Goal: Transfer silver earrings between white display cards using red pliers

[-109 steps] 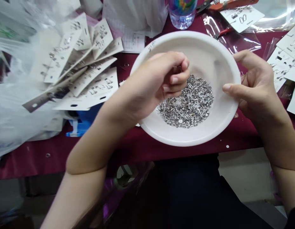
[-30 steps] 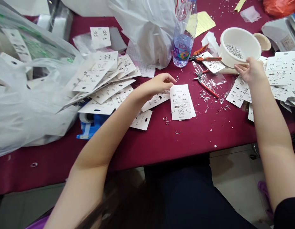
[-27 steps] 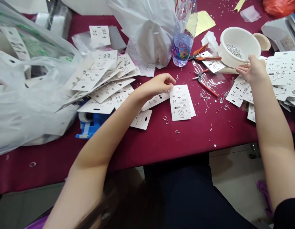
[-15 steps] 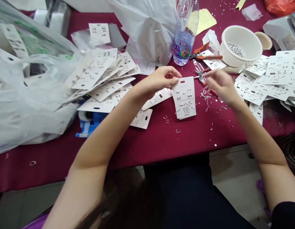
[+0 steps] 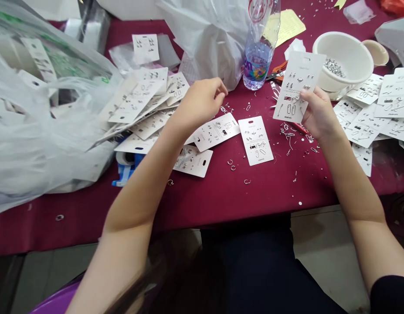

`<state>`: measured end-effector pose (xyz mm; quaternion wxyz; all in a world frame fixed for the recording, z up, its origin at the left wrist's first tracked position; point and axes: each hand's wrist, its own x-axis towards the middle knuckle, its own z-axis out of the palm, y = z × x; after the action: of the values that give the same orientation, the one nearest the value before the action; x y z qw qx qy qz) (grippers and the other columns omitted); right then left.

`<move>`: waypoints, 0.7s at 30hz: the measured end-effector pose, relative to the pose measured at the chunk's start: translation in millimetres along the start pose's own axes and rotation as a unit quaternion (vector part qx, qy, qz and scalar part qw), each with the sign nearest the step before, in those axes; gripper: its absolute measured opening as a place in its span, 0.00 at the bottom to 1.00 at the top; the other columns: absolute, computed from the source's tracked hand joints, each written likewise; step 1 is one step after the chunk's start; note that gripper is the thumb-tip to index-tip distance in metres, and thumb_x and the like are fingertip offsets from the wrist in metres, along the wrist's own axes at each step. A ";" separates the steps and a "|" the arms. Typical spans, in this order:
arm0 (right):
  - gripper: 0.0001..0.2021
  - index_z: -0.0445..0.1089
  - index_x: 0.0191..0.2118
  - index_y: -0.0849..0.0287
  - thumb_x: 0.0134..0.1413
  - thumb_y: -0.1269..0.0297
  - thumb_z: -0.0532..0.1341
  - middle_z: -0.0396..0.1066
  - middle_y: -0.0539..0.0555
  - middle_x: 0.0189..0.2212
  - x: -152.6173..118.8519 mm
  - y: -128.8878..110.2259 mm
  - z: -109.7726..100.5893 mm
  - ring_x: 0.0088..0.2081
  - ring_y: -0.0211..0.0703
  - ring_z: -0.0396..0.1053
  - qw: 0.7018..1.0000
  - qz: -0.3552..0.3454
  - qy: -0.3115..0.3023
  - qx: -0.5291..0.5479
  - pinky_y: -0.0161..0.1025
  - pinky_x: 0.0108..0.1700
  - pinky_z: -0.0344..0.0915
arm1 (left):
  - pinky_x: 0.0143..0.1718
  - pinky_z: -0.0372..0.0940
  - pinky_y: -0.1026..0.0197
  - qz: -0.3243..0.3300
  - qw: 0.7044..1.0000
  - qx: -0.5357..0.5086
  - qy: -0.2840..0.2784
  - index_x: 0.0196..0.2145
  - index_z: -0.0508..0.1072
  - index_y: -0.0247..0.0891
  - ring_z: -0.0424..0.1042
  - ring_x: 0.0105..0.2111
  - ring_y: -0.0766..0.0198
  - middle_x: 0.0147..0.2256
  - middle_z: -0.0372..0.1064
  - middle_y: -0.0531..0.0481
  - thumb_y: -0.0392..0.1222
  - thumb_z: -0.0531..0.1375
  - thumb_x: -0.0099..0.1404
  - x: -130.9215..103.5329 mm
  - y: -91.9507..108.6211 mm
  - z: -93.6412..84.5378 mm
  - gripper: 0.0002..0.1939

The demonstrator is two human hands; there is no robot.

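Note:
My right hand grips a white earring card by its lower right side, raised and tilted above the table. Rows of small silver earrings are fixed to it. My left hand hovers over the table left of centre, fingers curled in; whatever they may hold is hidden. Below it lie loose silver earrings and a sideways earring card. Between my hands another earring card lies flat. Red-handled pliers are partly covered by my right hand and its card.
A white bowl of small silver pieces stands back right, near spread earring cards. Behind are a plastic bottle and a white bag. Stacked cards, a blue tape dispenser and a large plastic bag occupy the left.
My right hand now holds up an earring card. My left hand has let go of the cards at the centre and drawn left; one card stays flat there.

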<state>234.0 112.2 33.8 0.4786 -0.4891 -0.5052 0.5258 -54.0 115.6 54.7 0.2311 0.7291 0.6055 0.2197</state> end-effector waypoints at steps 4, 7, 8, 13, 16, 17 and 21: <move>0.15 0.70 0.45 0.54 0.51 0.58 0.64 0.77 0.55 0.47 -1.3 7.5 -1.5 0.55 0.53 0.73 0.999 0.033 0.008 0.021 0.53 0.52 0.76 | 0.47 0.65 0.51 0.029 0.991 0.128 -0.026 0.38 0.76 0.39 0.73 0.44 0.52 0.44 0.76 0.43 0.29 0.54 0.63 2.9 -15.7 14.9 0.13; 0.08 0.71 0.36 0.56 0.49 0.61 0.64 0.78 0.56 0.40 -5.4 14.9 -2.8 0.49 0.56 0.77 0.998 0.058 -0.002 -0.019 0.54 0.45 0.77 | 0.46 0.67 0.47 0.029 0.978 0.204 -0.026 0.44 0.76 0.37 0.73 0.48 0.46 0.47 0.74 0.38 0.29 0.51 0.66 2.3 -16.0 30.0 0.16; 0.06 0.71 0.33 0.56 0.49 0.62 0.65 0.78 0.56 0.37 -6.4 17.5 -3.9 0.47 0.56 0.77 0.998 0.056 -0.005 -0.040 0.54 0.44 0.77 | 0.46 0.67 0.46 0.022 0.974 0.222 -0.031 0.45 0.75 0.36 0.72 0.50 0.45 0.48 0.73 0.37 0.29 0.50 0.66 1.8 -14.5 34.0 0.17; 0.08 0.72 0.33 0.56 0.48 0.60 0.67 0.78 0.56 0.35 -7.7 24.1 -8.6 0.49 0.58 0.77 0.998 0.010 0.008 -0.062 0.56 0.49 0.76 | 0.47 0.67 0.45 -0.007 0.974 0.223 -0.036 0.48 0.71 0.35 0.68 0.52 0.45 0.50 0.69 0.36 0.28 0.48 0.68 0.3 -10.7 43.4 0.17; 0.08 0.72 0.36 0.56 0.49 0.61 0.67 0.78 0.56 0.42 -9.9 20.0 -8.0 0.54 0.56 0.74 0.999 0.014 -0.017 -0.026 0.54 0.54 0.76 | 0.49 0.65 0.47 0.001 0.981 0.191 -0.030 0.47 0.69 0.34 0.65 0.50 0.51 0.49 0.68 0.39 0.29 0.50 0.68 0.8 -16.5 44.7 0.13; 0.09 0.72 0.38 0.56 0.50 0.61 0.67 0.78 0.56 0.45 -11.0 18.0 -7.6 0.55 0.55 0.74 0.999 0.015 -0.029 -0.023 0.53 0.56 0.75 | 0.50 0.64 0.48 0.006 0.984 0.177 -0.025 0.46 0.68 0.35 0.64 0.50 0.53 0.48 0.67 0.40 0.29 0.50 0.68 1.1 -18.8 45.2 0.12; 0.12 0.72 0.43 0.56 0.51 0.62 0.66 0.78 0.55 0.47 -13.0 13.5 -7.5 0.55 0.49 0.74 0.997 0.015 -0.074 0.002 0.49 0.66 0.67 | 0.52 0.58 0.48 0.010 0.996 0.088 -0.006 0.38 0.66 0.38 0.61 0.47 0.55 0.43 0.66 0.45 0.29 0.54 0.66 3.1 -23.3 46.8 0.06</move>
<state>242.3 99.3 20.6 0.4332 -0.4557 -0.5306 0.5684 -43.5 119.0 3.5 0.1675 0.7543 0.6135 0.1632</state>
